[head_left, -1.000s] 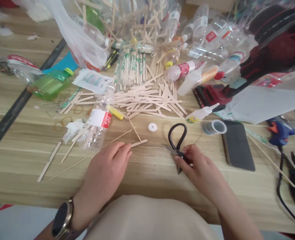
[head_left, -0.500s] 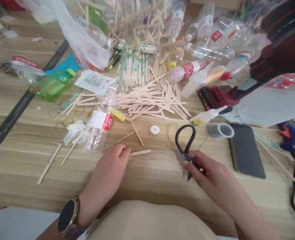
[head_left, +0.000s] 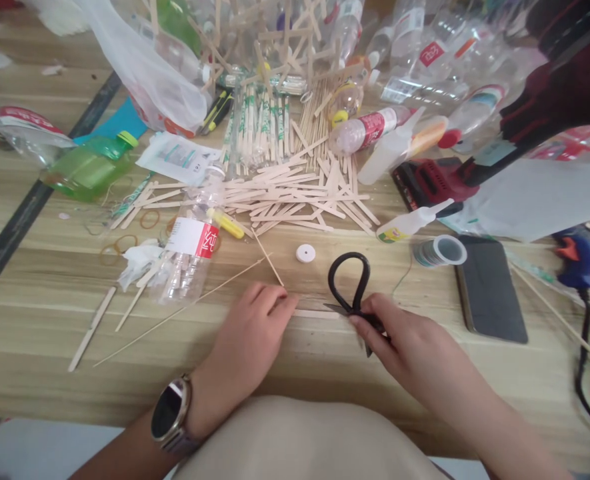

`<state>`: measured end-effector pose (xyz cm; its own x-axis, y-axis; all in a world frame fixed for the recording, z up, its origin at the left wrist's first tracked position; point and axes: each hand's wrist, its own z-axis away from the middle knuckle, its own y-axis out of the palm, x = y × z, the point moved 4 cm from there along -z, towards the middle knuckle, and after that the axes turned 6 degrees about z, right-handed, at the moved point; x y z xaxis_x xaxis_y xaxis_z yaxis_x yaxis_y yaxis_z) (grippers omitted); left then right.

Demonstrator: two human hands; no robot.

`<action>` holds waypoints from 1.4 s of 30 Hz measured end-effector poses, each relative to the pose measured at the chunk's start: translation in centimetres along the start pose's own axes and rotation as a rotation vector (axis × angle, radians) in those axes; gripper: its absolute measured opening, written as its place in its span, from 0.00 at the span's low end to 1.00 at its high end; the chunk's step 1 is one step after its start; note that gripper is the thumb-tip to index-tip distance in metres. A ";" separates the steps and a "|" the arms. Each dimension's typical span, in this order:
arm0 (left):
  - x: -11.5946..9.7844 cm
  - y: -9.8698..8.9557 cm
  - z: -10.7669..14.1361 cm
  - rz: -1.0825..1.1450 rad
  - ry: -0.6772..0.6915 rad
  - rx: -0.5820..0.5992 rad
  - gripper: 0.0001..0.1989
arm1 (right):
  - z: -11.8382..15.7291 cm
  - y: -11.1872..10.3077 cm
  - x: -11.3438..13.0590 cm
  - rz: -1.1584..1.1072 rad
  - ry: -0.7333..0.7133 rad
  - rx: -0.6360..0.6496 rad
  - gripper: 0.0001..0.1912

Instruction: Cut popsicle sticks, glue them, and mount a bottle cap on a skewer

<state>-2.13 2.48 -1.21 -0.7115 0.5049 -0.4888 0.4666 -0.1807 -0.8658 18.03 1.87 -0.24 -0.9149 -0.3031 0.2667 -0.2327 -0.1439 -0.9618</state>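
Note:
My left hand, a watch on its wrist, pinches one end of a flat wooden craft stick low over the table. The stick's other end reaches toward the scissors, whose near blade overlaps it in view; whether they touch I cannot tell. My right hand is closed around the scissors near the pivot, with one black loop handle standing up and the blades apart. Just beyond the hands lie a white round cap and a thin stick. A clear bottle with a red and white label lies left of them.
Many loose craft sticks cover the middle back. On the right are a glue bottle, a thread spool, a phone, a red and black power tool and a glue gun. A green bottle lies left.
My left hand has moved right with the craft stick. My right hand has brought the scissors left, so stick and blades now meet in view. The camera view has shifted slightly.

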 end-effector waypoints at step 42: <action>0.4 1.7 0.7 -0.207 0.014 0.173 0.10 | -4.6 -0.7 1.5 0.421 -0.085 0.276 0.08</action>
<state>-2.03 1.80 -2.96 -0.7743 0.5576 -0.2993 0.2144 -0.2139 -0.9530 15.29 5.89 0.52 -0.8777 -0.4627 -0.1251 0.2564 -0.2328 -0.9381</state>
